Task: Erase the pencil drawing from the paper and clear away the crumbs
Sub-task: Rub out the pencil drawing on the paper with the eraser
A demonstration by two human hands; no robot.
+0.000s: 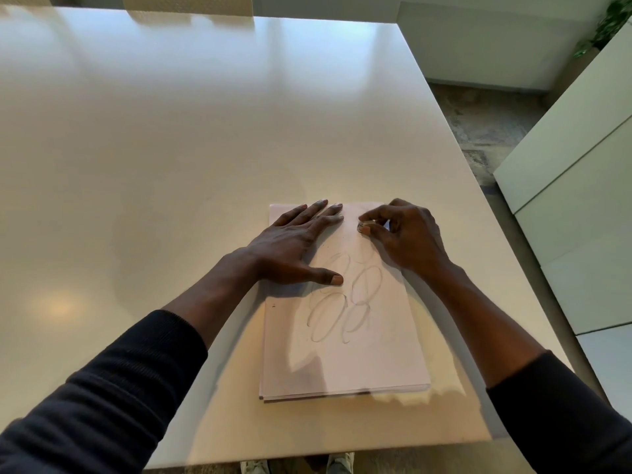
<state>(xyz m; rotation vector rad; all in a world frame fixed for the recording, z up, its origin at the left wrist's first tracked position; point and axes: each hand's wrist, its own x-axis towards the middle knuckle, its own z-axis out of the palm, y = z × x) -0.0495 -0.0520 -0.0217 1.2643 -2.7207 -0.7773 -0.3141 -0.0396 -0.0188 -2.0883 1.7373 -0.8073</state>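
Observation:
A stack of white paper (376,357) lies near the table's front right edge. Several looping pencil ovals (345,299) are drawn across the middle of the top sheet. My left hand (297,244) lies flat on the sheet's upper left part, fingers spread, thumb beside the ovals. My right hand (407,234) is at the sheet's upper right, fingertips pinched on a small pale eraser (363,226) that touches the paper. A few dark specks lie on the paper close to the eraser.
The white table (171,165) stretches far to the left and back. Its right edge runs close to the paper. White cabinets (574,213) stand to the right across a strip of floor. A chair back (188,5) shows at the far edge.

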